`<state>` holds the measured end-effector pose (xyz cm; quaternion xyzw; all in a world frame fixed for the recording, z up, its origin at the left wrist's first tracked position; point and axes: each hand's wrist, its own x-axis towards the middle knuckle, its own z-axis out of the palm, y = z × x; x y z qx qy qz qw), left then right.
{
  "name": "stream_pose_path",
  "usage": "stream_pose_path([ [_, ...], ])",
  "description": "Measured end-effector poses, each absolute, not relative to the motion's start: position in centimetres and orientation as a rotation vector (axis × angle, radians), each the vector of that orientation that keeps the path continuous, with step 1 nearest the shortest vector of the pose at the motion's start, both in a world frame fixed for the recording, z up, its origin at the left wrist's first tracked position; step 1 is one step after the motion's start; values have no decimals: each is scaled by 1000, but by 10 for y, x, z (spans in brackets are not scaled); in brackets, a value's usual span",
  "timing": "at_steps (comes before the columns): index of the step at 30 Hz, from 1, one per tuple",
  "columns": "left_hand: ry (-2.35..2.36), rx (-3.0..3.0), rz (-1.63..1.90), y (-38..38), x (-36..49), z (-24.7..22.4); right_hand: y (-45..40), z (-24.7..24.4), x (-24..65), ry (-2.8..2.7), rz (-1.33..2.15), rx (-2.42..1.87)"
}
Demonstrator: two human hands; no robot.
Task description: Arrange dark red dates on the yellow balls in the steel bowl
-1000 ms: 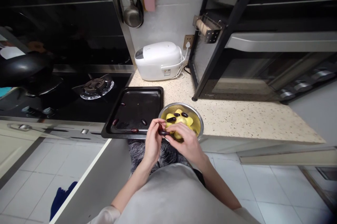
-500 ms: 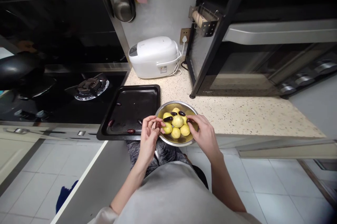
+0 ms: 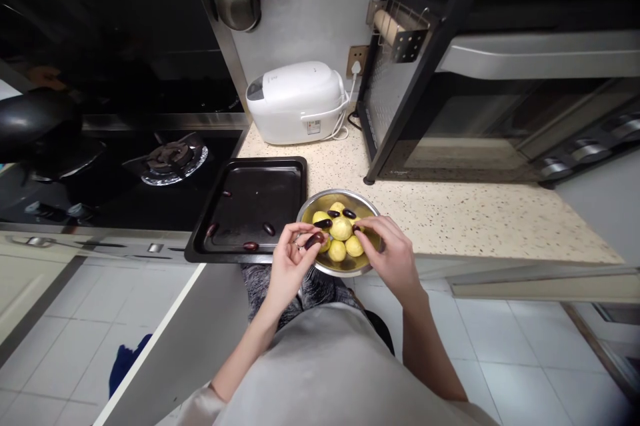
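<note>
A steel bowl (image 3: 370, 263) at the counter's front edge holds several pale yellow round balls (image 3: 341, 229). Small dark, glossy oblong fruits (image 3: 349, 213) lie among them toward the back. Over the bowl's left side, my left hand (image 3: 290, 263) pinches a reddish-brown oblong fruit (image 3: 315, 240) between thumb and fingers. My right hand (image 3: 393, 256) reaches over the right rim, its thumb and fingertips closed on another dark oblong fruit (image 3: 356, 229), mostly covered by the fingers. Left of the bowl, a black baking tray (image 3: 245, 196) carries several loose dark red oblong fruits (image 3: 269, 229).
A white rice cooker (image 3: 300, 103) stands against the wall, its cord plugged into a socket (image 3: 357, 61). The gas stove (image 3: 170, 159) is on the left, an oven (image 3: 480, 126) on the right. Below the tray, a drawer (image 3: 200, 333) stands pulled out beside my legs.
My left hand has turned and moved slightly right, bringing its oblong fruit further over the bowl. My right hand stays at the bowl's right side. The whole view has shifted a little.
</note>
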<state>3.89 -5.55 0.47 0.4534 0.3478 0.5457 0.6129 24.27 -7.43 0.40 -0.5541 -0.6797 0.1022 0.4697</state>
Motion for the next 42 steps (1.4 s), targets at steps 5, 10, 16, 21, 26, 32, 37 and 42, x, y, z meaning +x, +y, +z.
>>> stream_pose_path([
  [5,898,1165,1246,-60,41,1,-80,9,219,-1773,420,-1183],
  [10,900,1153,1259,-61,41,-2,-79,8,211,-1732,490,-1159],
  [16,947,1426,1246,-58,34,-1,-76,13,227,-1761,448,-1259],
  [21,1160,1761,1408,-44,9,4,-73,9,229,-1875,297,-1363],
  [26,1422,1940,1464,-23,-32,7,-71,3,225,-1921,246,-1404],
  [32,1846,2051,1288,-6,-94,-1,-69,-2,230,-1920,224,-1339],
  [37,2134,2101,778,-8,-118,-9,-66,-4,234,-1893,192,-1301],
  [42,2288,2046,530,-6,-114,-14,-64,-3,236,-1881,148,-1287],
])
